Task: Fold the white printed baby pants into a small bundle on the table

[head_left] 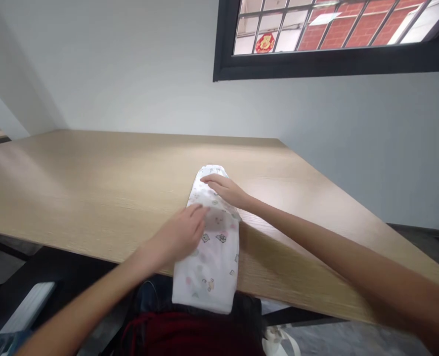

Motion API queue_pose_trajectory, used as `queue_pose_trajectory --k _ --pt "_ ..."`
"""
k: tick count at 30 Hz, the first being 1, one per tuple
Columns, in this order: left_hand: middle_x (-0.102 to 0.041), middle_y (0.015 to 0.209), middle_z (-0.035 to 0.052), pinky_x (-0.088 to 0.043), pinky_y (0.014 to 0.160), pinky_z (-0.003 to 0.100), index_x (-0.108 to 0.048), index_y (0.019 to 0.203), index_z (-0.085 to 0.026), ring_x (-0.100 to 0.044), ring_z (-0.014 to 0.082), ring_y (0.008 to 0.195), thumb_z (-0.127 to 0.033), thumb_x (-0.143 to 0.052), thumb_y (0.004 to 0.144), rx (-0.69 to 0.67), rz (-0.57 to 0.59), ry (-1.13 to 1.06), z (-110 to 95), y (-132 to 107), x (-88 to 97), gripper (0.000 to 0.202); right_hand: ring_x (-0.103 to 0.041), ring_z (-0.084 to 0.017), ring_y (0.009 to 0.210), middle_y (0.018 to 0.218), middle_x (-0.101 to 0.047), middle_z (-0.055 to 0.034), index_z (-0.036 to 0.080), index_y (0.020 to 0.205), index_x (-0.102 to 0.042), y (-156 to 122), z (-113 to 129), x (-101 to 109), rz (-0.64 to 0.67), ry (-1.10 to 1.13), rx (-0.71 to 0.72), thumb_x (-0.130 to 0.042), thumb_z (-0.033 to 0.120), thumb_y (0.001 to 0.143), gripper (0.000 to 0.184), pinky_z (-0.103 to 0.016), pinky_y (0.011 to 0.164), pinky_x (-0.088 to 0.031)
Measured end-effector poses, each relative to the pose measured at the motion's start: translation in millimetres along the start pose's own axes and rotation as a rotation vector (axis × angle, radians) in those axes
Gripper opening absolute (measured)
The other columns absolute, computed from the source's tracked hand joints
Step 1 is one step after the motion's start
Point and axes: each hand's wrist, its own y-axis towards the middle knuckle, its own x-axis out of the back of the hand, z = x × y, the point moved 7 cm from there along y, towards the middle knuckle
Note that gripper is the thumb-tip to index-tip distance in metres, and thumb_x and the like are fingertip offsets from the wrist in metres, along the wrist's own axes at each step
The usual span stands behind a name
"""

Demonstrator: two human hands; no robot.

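Observation:
A white cloth garment point(223, 252) with small cartoon animal prints lies lengthwise before me, folded into a long strip. Its far end looks gathered, while its straight near end hangs past the table's front edge over my lap. My right hand point(225, 190) rests on the far part of the cloth, fingers stretched out flat. Over the cloth's left side is my left hand point(184, 230), slightly blurred, with its fingers loosely bent and nothing seen in them. Whether the left fingertips touch the fabric I cannot tell.
The garment lies on a light wooden table point(111, 188) that reaches back to a pale wall point(130, 64). A dark-framed window point(316, 64) with bars is at the upper right. At the lower left a dark bench-like surface point(67, 269) bears a pale flat object point(28, 306).

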Motion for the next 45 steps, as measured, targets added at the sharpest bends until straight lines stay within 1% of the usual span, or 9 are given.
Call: queue_pose_trajectory --k 5,13,18,22,27,32,37,41,45 --pt "-0.045 0.130 0.0155 -0.026 0.105 0.042 -0.045 0.124 -0.006 -0.035 0.0252 0.125 -0.026 -0.031 0.090 -0.075 0.119 0.002 12 45 -17.3 0.041 -0.045 -0.017 0.113 0.122 -0.051 -0.0015 0.023 0.113 -0.054 -16 11 -24 0.223 0.060 0.071 -0.029 0.021 0.093 0.032 -0.035 0.099 -0.034" --pt "-0.023 0.144 0.0006 -0.024 0.108 0.045 -0.008 0.141 -0.030 -0.025 0.0225 0.132 -0.048 -0.052 0.080 -0.196 0.194 -0.076 -33 -89 -22.2 0.077 -0.045 -0.021 0.110 0.119 -0.052 -0.0080 0.017 0.105 -0.058 51 -40 -9 0.191 -0.247 0.097 -0.030 0.023 0.093 0.031 -0.035 0.097 -0.032" --pt "-0.035 0.139 0.0034 -0.036 0.101 0.042 -0.024 0.138 -0.029 -0.034 0.0191 0.127 0.006 -0.027 0.077 -0.254 -0.108 0.188 -13 -99 -18.0 0.070 -0.054 -0.023 0.089 0.098 -0.059 -0.0112 0.013 0.094 -0.060 0 9 -28 0.336 -0.360 0.164 -0.034 0.030 0.093 0.030 -0.039 0.080 -0.043" --pt "-0.052 0.125 0.0063 -0.040 0.099 0.040 -0.040 0.129 -0.025 -0.042 0.0200 0.122 -0.005 -0.035 0.086 -0.420 -0.290 0.196 -14 -100 -9.4 0.048 -0.039 -0.029 0.115 0.125 -0.045 -0.0154 0.012 0.134 -0.033 -84 67 -42 0.403 -0.319 0.391 -0.052 0.049 0.084 0.065 -0.047 0.095 -0.033" --pt "-0.068 0.093 0.0044 -0.046 0.090 0.033 -0.050 0.109 -0.020 -0.063 0.0154 0.088 -0.013 -0.036 0.088 -0.465 -0.337 -0.110 -24 -109 18.1 0.026 -0.053 -0.026 0.095 0.097 -0.060 -0.0125 0.009 0.131 -0.034 -156 125 -50 0.304 -0.391 0.706 -0.045 0.012 0.087 0.046 -0.044 0.087 -0.041" --pt "-0.065 0.075 -0.0016 -0.050 0.063 0.023 -0.054 0.092 -0.024 -0.060 0.0118 0.064 -0.025 -0.045 0.085 -0.159 -0.220 -0.485 -26 -104 50.1 0.012 -0.057 -0.017 0.063 0.082 -0.063 -0.0042 0.021 0.127 -0.033 -155 152 -16 0.183 -0.048 0.423 -0.046 0.018 0.086 0.043 -0.026 0.051 -0.049" --pt "-0.062 0.076 -0.0010 -0.044 0.052 0.019 -0.059 0.088 -0.020 -0.057 0.0122 0.065 -0.040 -0.050 0.082 0.246 -0.362 -0.464 18 -38 78.0 0.023 -0.054 -0.015 0.058 0.072 -0.057 -0.0002 0.022 0.105 -0.047 -83 103 22 0.003 0.005 0.071 -0.048 0.019 0.079 0.027 -0.024 0.043 -0.040" --pt "-0.061 0.087 0.0055 -0.046 0.058 0.024 -0.054 0.101 -0.013 -0.058 0.0154 0.073 -0.034 -0.040 0.085 0.317 -0.261 -0.275 65 33 54.9 0.030 -0.056 -0.018 0.069 0.084 -0.059 -0.0047 0.017 0.098 -0.052 -13 19 24 0.001 -0.107 -0.225 -0.051 0.016 0.076 0.023 -0.025 0.052 -0.042" --pt "-0.047 0.120 0.0189 -0.040 0.089 0.039 -0.043 0.119 -0.005 -0.048 0.0255 0.109 -0.026 -0.040 0.084 0.301 -0.273 -0.142 82 41 26.6 0.041 -0.052 -0.026 0.094 0.110 -0.052 -0.0158 0.010 0.116 -0.046 7 -22 16 -0.070 -0.298 -0.260 -0.048 0.014 0.076 0.040 -0.035 0.075 -0.044"
